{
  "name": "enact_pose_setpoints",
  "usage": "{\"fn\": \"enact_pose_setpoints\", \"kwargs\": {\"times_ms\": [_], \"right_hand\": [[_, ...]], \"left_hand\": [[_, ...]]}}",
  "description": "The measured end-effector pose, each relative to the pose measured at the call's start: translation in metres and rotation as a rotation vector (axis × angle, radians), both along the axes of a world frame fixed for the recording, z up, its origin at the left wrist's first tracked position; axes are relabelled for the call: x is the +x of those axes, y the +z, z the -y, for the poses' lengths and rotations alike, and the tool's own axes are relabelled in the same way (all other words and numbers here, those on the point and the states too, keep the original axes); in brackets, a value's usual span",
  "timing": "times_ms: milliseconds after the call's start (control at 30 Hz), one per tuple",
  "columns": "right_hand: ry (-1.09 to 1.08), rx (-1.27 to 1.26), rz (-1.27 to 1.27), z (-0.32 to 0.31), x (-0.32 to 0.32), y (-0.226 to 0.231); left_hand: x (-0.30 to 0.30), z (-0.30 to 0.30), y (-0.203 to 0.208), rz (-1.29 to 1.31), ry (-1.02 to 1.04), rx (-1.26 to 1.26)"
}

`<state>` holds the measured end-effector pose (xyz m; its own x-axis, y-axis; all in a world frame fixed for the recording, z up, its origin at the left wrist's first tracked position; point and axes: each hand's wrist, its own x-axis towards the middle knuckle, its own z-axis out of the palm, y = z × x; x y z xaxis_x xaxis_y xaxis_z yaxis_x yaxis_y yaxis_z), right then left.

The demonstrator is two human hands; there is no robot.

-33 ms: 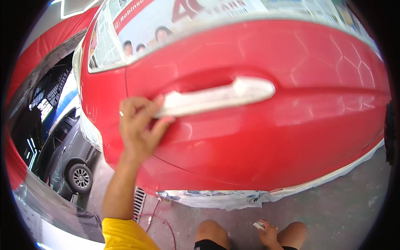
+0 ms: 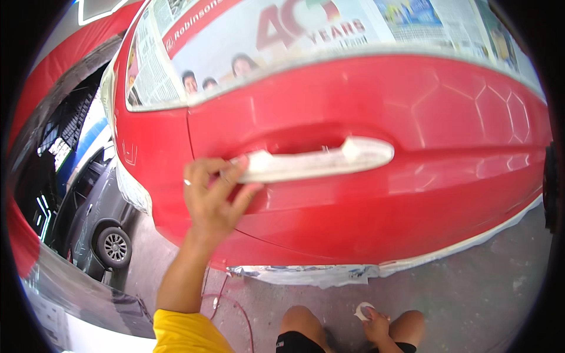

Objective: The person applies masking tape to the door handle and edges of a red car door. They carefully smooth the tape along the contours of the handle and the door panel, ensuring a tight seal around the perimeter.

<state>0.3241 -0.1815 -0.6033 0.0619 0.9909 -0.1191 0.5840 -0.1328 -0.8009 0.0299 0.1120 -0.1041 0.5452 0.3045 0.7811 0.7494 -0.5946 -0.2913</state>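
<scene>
A door handle (image 2: 318,165), covered in whitish masking tape, stands out from the red car door (image 2: 353,217). At its left end, my left hand (image 2: 213,197) has thumb and forefinger closed about the taped tip, with a ring on one finger. The handle's right end is untouched. Low in the view, my right hand (image 2: 376,327) rests beside my right knee. It grips a small pale roll of tape (image 2: 364,310), partly hidden by the fingers.
Newspaper (image 2: 318,35) masks the windows above, and masking sheet (image 2: 306,274) hangs along the door's lower edge. A red hose (image 2: 242,312) lies on the grey floor (image 2: 471,300). A grey car (image 2: 97,217) is parked at the left.
The car and my left hand sit lower and slightly right in the view. The tape roll in my right hand now shows more of its round face. My left hand stays at the handle's left end.
</scene>
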Motion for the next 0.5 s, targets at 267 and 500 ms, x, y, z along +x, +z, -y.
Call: {"fn": "enact_pose_setpoints", "kwargs": {"times_ms": [267,500], "right_hand": [[-0.096,-0.086,0.023,0.068,0.015,0.177],[-0.422,-0.404,0.076,0.16,0.068,0.263]], "left_hand": [[0.025,0.016,0.021,0.047,0.106,-0.19],[0.017,0.025,0.028,0.037,0.149,-0.297]]}}
